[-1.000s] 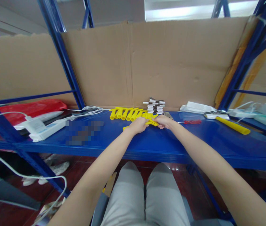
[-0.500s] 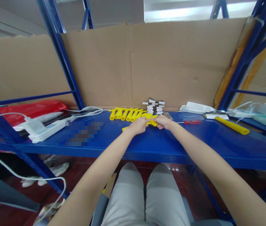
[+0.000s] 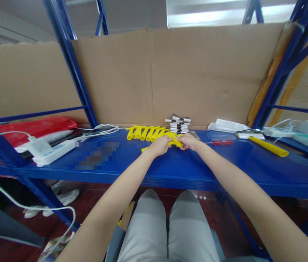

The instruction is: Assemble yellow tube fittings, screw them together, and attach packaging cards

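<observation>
Both my hands meet at the middle of the blue shelf, closed round a yellow plastic piece (image 3: 176,143). My left hand (image 3: 160,146) grips it from the left, with a yellow end showing beside the wrist. From the right, the fingers of my right hand (image 3: 188,141) pinch its other end; the fingertips are partly hidden. Just behind them stands a row of several yellow T-shaped plastic handles (image 3: 143,134), their round open ends toward me. A stack of small white and dark packets (image 3: 180,124) rises behind my right hand.
A red-handled screwdriver (image 3: 222,142) lies right of my right hand, and a long yellow tube (image 3: 269,146) farther right beside a flat metal-edged item (image 3: 249,134). White power strip (image 3: 55,151) and cables are at left. A cardboard panel (image 3: 197,72) closes the back.
</observation>
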Tool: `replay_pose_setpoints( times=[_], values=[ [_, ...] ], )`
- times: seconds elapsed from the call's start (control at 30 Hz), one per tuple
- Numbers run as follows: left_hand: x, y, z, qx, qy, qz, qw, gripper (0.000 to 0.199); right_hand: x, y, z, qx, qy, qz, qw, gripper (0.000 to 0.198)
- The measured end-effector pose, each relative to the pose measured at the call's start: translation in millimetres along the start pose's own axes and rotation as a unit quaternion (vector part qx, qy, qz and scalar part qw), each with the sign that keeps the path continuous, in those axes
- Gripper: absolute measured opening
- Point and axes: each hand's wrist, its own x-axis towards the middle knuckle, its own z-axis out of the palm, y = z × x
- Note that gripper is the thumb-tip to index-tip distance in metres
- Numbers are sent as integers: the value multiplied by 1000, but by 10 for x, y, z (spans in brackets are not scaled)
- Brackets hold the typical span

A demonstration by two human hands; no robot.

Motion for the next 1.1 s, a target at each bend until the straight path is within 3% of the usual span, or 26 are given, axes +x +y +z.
replay_pose_setpoints(
  times=[0.23,0.53,0.67,1.1],
  values=[
    [-7,6,-16,8,1,6,1000,27,17,28,-11,10,-17,-29,999,21],
    [-24,67,-12,28,4,-11,1000,45,26,16,-8,10,-8,-32,999,21],
    [-34,111,-50,45,-22,-16,999,43,44,14,-11,11,-12,-18,1000,22],
    [-46,148,-66,52,-5,-25,998,43,35,-5,-68,58,-54,-8,997,20]
  ],
)
